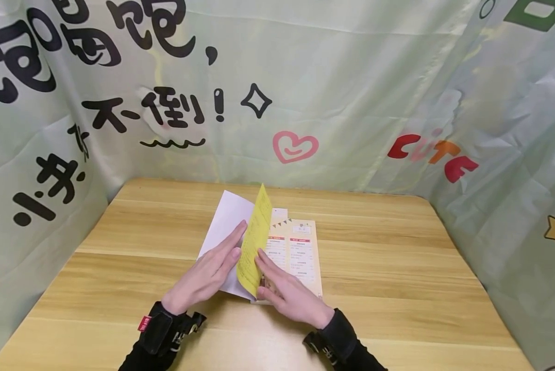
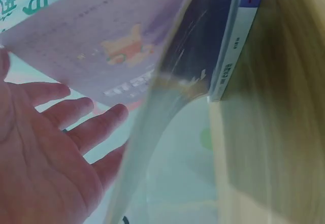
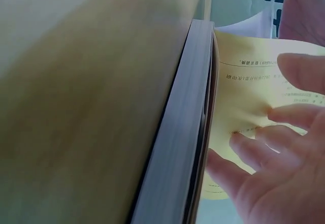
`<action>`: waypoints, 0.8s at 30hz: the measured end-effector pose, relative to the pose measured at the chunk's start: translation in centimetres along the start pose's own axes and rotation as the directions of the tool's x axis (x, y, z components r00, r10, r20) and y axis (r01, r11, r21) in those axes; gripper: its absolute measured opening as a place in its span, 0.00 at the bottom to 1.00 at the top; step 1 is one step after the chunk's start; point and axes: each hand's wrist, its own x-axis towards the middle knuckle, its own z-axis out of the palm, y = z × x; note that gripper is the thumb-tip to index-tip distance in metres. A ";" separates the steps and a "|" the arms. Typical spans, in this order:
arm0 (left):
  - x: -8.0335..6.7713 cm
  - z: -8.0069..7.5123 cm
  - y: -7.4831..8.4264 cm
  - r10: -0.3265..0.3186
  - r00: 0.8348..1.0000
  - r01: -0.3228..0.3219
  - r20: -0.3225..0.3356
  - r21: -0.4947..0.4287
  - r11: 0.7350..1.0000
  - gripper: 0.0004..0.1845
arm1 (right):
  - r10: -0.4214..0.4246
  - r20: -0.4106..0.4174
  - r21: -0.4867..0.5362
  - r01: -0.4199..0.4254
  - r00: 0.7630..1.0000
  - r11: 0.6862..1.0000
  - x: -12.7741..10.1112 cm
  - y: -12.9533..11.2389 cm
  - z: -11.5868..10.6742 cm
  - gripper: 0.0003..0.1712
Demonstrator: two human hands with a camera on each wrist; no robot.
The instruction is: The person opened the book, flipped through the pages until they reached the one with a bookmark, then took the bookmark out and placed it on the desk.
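A thin book [image 1: 302, 257] lies open on the wooden table [image 1: 388, 268]. One yellow page [image 1: 257, 237] stands nearly upright between my hands. My left hand [image 1: 221, 260] lies flat with straight fingers on the white opened cover [image 1: 227, 216], beside the yellow page. My right hand [image 1: 272, 278] touches the yellow page's other side with straight fingers and rests on the printed page below. In the left wrist view my left hand [image 2: 51, 148] spreads under the lifted page [image 2: 101, 46]. The right wrist view shows the book's edge [image 3: 183, 132], the yellow page [image 3: 249, 92] and my right hand's fingers [image 3: 284, 117] against it.
A pale green printed cloth [image 1: 351, 93] hangs close behind and along both sides of the table. Bare wood surrounds the book to the left, right and front.
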 end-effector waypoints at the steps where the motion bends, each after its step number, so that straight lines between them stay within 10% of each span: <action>1: 0.0 -0.1 0.1 0.005 1.000 -0.005 0.003 0.008 1.000 0.29 | -0.003 0.008 -0.005 0.003 1.000 1.000 0.0 0.0 0.0 0.38; 9: -0.4 -0.7 0.9 0.052 0.999 -0.053 0.009 0.197 0.979 0.34 | -0.015 0.087 -0.065 0.021 0.996 0.998 0.3 0.0 0.0 0.37; 16: -0.5 -0.6 0.4 0.027 0.999 -0.014 -0.023 0.459 0.888 0.40 | -0.025 0.131 -0.083 0.036 0.991 0.996 0.2 0.2 0.1 0.38; 24: -0.6 -0.2 -0.4 0.020 1.000 -0.021 0.006 0.514 0.857 0.39 | -0.034 0.214 -0.042 0.044 0.976 0.998 0.0 0.5 -0.3 0.40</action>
